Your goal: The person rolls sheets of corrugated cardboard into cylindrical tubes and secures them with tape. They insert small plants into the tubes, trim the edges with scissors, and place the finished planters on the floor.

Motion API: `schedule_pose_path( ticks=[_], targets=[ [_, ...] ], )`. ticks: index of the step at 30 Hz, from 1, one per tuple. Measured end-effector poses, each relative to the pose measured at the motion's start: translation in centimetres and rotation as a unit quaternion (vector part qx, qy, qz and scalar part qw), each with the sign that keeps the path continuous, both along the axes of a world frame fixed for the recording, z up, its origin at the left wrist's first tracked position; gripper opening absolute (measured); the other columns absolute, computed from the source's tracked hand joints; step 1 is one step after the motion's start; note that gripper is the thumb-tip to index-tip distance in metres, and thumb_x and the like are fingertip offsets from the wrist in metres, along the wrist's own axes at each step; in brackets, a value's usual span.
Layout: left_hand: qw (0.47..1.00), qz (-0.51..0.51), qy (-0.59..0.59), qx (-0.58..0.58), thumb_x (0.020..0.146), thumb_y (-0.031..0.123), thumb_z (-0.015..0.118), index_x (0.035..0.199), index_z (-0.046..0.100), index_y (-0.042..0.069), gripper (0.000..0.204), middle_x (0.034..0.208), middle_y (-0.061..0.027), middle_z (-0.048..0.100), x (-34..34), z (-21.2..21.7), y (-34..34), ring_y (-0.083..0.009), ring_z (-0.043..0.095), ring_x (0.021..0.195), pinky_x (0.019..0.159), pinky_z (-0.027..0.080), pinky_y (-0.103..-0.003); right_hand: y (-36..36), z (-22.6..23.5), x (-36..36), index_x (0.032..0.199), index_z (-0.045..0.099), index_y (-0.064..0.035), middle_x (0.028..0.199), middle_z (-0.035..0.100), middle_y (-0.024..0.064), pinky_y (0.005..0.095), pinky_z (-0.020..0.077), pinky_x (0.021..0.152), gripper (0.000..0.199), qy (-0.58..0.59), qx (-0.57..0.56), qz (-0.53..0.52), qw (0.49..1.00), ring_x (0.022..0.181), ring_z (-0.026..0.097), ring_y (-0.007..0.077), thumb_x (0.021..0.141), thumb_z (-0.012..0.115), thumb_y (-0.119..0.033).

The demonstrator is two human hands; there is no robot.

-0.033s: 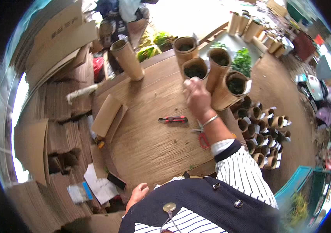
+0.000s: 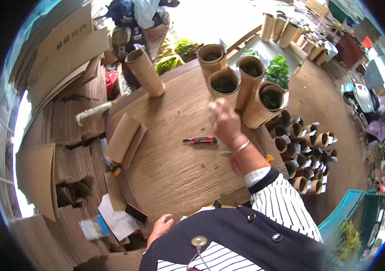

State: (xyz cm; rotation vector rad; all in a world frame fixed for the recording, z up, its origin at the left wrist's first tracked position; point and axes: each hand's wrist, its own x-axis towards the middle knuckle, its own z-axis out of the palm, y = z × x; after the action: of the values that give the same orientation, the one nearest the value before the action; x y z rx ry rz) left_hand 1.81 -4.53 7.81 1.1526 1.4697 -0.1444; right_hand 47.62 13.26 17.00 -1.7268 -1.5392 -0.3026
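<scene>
My right hand (image 2: 225,122) is stretched out over a round wooden table (image 2: 174,171), its back toward me and a bracelet on the wrist. Its fingertips are at the near rim of a soil-filled cardboard tube (image 2: 224,85); whether they pinch anything is hidden. Three more soil-filled tubes (image 2: 265,106) stand bunched around that tube at the table's far right. My left hand (image 2: 161,225) hangs low at the near table edge beside my body, fingers curled, with nothing seen in it. A red and black utility knife (image 2: 200,140) lies on the table just left of my right wrist.
An empty cardboard tube (image 2: 145,72) leans at the table's far left, and a folded cardboard piece (image 2: 122,137) lies on its left edge. Stacks of flat cardboard (image 2: 72,131) fill the left side. Several small filled pots (image 2: 305,149) crowd the ground to the right.
</scene>
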Motion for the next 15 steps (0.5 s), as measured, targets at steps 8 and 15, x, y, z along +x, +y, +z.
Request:
schedule_pose_path(
  ticks=[8, 15],
  targets=[
    [0.988, -0.126, 0.016, 0.088, 0.087, 0.022, 0.064, 0.128, 0.057, 0.003, 0.045, 0.119, -0.0145, 0.066, -0.6, -4.0, 7.1, -0.0235, 0.063, 0.111, 0.095, 0.049, -0.035, -16.5, -7.1, -3.7, 0.097, 0.067, -0.019, 0.095, 0.065, 0.0058, 0.0417, 0.0546, 0.065, 0.018, 0.111, -0.302, 0.092, 0.943, 0.079, 0.066, 0.0295, 0.08, 0.062, -0.016],
    [0.973, -0.217, 0.031, 0.073, 0.088, 0.023, 0.063, 0.128, 0.057, 0.004, 0.044, 0.126, -0.0142, 0.062, 2.5, -1.0, 8.0, -0.0234, 0.06, 0.117, 0.099, 0.046, -0.034, -13.5, 3.6, 4.1, 0.092, 0.065, -0.0055, 0.085, 0.063, 0.0149, 0.0375, 0.0525, 0.07, 0.009, 0.19, -0.053, -0.002, 0.98, 0.079, 0.064, 0.0335, 0.083, 0.064, -0.005]
  ],
)
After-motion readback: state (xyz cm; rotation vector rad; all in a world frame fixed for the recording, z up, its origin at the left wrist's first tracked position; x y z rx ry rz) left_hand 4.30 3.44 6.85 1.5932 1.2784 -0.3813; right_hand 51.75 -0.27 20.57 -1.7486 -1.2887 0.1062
